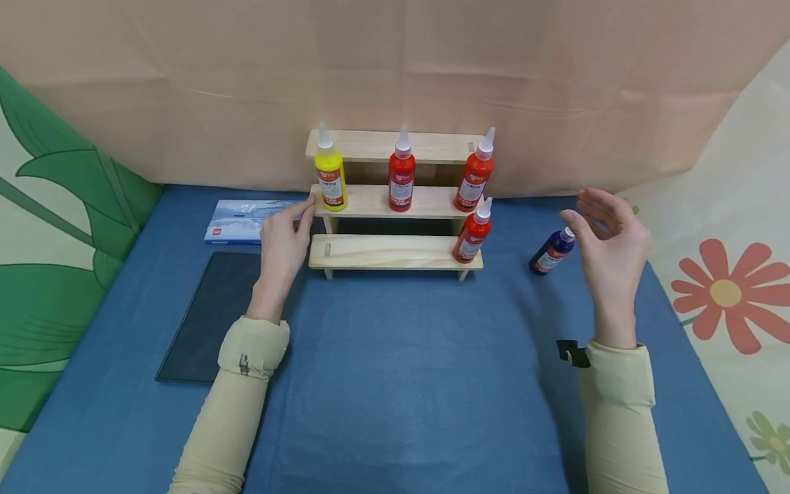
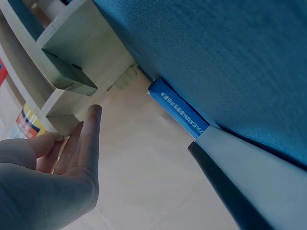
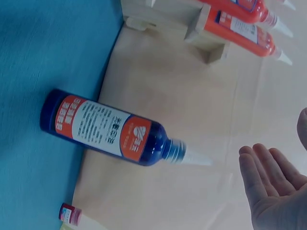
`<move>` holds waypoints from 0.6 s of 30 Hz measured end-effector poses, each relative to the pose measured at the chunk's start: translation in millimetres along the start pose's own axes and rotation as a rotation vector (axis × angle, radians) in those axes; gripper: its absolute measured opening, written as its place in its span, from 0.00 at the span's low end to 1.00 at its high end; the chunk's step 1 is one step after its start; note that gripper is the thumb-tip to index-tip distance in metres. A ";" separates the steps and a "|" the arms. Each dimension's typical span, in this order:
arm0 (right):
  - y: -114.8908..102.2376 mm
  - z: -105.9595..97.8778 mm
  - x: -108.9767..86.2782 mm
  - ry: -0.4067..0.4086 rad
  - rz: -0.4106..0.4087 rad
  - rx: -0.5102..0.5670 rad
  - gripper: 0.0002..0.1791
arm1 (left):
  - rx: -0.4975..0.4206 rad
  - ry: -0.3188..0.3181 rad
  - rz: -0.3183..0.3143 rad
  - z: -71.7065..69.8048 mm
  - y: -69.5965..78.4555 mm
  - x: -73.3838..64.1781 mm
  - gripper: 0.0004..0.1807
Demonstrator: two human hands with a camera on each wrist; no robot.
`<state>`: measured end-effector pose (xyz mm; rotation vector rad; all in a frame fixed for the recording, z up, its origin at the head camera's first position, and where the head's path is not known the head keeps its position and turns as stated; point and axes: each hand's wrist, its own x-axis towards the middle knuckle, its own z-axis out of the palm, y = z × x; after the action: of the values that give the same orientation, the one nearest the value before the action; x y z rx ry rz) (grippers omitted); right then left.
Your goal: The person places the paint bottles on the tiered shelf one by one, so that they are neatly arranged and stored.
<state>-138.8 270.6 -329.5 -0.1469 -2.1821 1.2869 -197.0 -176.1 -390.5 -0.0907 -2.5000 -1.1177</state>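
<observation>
A three-step wooden shelf stands at the back of the table. My left hand pinches the left end of its middle step between thumb and fingers, beside a yellow paint bottle. One red paint bottle stands mid-step, and another red bottle at the right end. A third red bottle is on the right of the lowest step. A dark blue paint bottle stands upright on the table. My right hand, fingers apart from the thumb and holding nothing, is just right of its nozzle.
Left of the shelf lie a blue-and-white box and a dark flat tablet-like slab. A beige cloth hangs behind the table. A small red-and-pink bottle shows low in the right wrist view.
</observation>
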 end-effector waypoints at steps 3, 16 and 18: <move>1.6 -3.3 -0.1 0.009 0.010 -0.007 0.24 | -0.002 -0.002 0.001 -0.4 0.2 0.0 0.18; 18.1 -8.1 0.3 0.030 0.070 -0.022 0.27 | -0.020 -0.004 -0.009 0.0 1.0 -0.4 0.18; 21.3 -8.3 0.4 0.019 0.089 -0.033 0.27 | -0.018 -0.002 -0.006 0.3 1.3 -0.3 0.18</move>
<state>-138.8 288.3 -344.0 -0.2718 -2.2033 1.2924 -196.5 -175.0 -389.9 -0.0895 -2.4935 -1.1426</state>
